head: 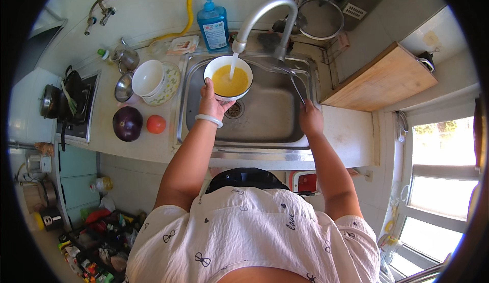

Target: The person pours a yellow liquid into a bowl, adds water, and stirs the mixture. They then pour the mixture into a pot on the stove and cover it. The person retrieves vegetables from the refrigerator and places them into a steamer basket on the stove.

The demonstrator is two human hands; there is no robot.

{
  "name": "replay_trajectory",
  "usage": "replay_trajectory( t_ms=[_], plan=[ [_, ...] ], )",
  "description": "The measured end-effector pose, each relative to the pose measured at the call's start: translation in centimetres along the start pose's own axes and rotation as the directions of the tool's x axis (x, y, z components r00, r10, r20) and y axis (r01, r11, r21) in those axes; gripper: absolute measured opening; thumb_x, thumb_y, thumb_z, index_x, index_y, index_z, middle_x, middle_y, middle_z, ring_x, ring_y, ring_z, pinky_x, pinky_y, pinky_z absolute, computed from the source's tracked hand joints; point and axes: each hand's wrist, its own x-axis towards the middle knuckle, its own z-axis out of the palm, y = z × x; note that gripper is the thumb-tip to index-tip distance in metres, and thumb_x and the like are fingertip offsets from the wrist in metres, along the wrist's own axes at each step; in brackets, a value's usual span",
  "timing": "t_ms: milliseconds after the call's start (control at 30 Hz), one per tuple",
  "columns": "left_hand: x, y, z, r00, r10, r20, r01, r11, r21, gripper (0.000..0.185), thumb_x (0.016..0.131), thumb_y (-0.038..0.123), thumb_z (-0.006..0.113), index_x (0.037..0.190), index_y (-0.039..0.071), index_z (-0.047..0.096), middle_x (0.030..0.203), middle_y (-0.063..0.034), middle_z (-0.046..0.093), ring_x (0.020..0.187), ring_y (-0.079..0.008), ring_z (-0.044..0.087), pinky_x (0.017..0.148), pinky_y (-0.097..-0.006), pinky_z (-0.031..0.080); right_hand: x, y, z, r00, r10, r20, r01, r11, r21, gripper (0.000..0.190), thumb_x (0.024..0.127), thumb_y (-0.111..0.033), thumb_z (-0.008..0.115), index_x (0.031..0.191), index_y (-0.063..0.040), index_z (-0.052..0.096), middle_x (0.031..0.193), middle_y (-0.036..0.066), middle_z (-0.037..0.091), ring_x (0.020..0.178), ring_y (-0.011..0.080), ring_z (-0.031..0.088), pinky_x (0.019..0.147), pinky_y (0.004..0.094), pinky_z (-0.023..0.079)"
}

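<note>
My left hand [214, 101], with a pale bangle at its wrist, holds a white bowl [247, 86] over the left of the steel sink [267, 118]. Yellow contents [225, 83] fill much of the bowl; whether they are grain or liquid is unclear. From the gooseneck tap [263, 6] a white stream of water [233, 67] runs into it. At the sink's right edge, my right hand [311, 118] is closed around a slim metal handle [298, 88]. Its far end reaches toward the tap's base, and I cannot tell whether it is a separate utensil.
Left of the sink are an eggplant [127, 124], a tomato [156, 124], stacked white bowls [148, 77] and a metal bowl [123, 87]. A blue pump bottle [213, 25] stands behind the sink. A wooden board [382, 78] leans at the right; a strainer [321, 19] hangs behind.
</note>
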Motion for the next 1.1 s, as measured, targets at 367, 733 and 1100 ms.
replay_trajectory(
  t_ms=[367, 733, 1100],
  plan=[
    [0.2, -0.7, -2.1, 0.994, -0.034, 0.107, 0.040, 0.997, -0.059, 0.072, 0.085, 0.070, 0.050, 0.135, 0.023, 0.028, 0.143, -0.0105, 0.037, 0.128, -0.0350, 0.043, 0.099, -0.0563, 0.038, 10.2, -4.3, 4.3, 0.993, -0.097, -0.063, 0.094, 0.994, -0.056, 0.025, 0.089, -0.015, 0.050, 0.111, -0.014, 0.060, 0.113, 0.014, 0.057, 0.092, 0.0368, 0.063, 0.073, 0.0474, 0.052],
    [-0.2, -2.4, -5.2, 0.996, -0.046, 0.080, 0.053, 0.995, -0.083, 0.074, 0.085, 0.072, 0.047, 0.137, 0.024, 0.027, 0.143, -0.0082, 0.038, 0.129, -0.0334, 0.043, 0.100, -0.0555, 0.038, 9.7, -3.2, 4.5, 0.993, -0.029, 0.118, 0.036, 0.998, -0.058, 0.042, 0.091, -0.017, 0.047, 0.131, -0.025, 0.054, 0.124, 0.013, 0.057, 0.100, 0.0348, 0.062, 0.082, 0.0459, 0.051],
    [0.7, 0.7, -5.2, 0.999, 0.034, 0.039, -0.033, 0.998, -0.044, 0.080, 0.082, 0.075, 0.046, 0.139, 0.021, 0.035, 0.140, -0.0062, 0.046, 0.127, -0.0298, 0.045, 0.101, -0.0505, 0.036, 9.2, -4.0, 3.3, 0.986, 0.002, 0.165, 0.005, 0.999, -0.044, 0.042, 0.093, -0.022, 0.047, 0.134, -0.027, 0.050, 0.115, 0.015, 0.063, 0.103, 0.0350, 0.061, 0.083, 0.0462, 0.050]
  ],
)
